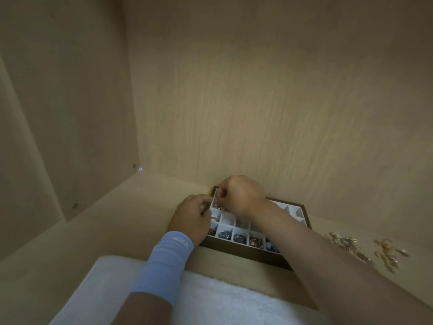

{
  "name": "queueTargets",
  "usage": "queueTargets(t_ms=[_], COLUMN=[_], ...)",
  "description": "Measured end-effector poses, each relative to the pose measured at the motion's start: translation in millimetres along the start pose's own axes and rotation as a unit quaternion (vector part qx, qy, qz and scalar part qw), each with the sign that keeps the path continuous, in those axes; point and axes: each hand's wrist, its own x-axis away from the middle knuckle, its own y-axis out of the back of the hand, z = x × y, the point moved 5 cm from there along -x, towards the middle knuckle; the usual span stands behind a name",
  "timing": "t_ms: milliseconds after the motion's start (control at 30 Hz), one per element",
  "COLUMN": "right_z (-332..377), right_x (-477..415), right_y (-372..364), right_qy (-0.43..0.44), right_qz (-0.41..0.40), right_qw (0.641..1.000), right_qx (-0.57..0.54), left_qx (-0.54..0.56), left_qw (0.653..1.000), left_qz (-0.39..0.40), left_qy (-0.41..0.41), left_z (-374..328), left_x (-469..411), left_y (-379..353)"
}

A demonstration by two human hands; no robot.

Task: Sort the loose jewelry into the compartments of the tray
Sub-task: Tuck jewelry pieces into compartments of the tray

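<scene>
Two hands over a tray point(246, 253).
Right hand point(241, 195) pinches a gold piece point(218, 205) at the tray's eleven o'clock; left hand point(192, 216) curled, hold unclear.

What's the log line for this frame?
stage: placing | right hand: pinches gold piece over tray far-left corner | left hand: beside it, grip unclear | loose jewelry: right of tray

Only marking: white lettering on blue wristband point(172, 249), 7 o'clock from the tray point(248, 255). Upside down, too blurred to read.
</scene>
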Motion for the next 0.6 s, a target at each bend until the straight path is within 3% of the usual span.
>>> queueTargets(t_ms=[267,400,600], right_z=[0.9,-5.0,-37.2], right_x=[-12.3,-6.3,29.8], right_y=[-20.2,-14.7,20.4], right_qy=[-0.018,-0.011,-0.025], right_qz=[0.026,0.053,-0.007], right_qw=[0.999,0.998,0.993], right_qx=[0.034,-0.022,-0.119], left_qx=[-0.014,-0.022,-0.073], left_qw=[1.000,0.999,0.993], left_qz=[0.007,0.002,-0.028], left_qy=[-0.002,-0.029,-0.087], left_z=[2.3,-1.5,-19.4], left_x=[-1.9,-0.5,5.2], left_y=[-2.5,-2.6,-2.9])
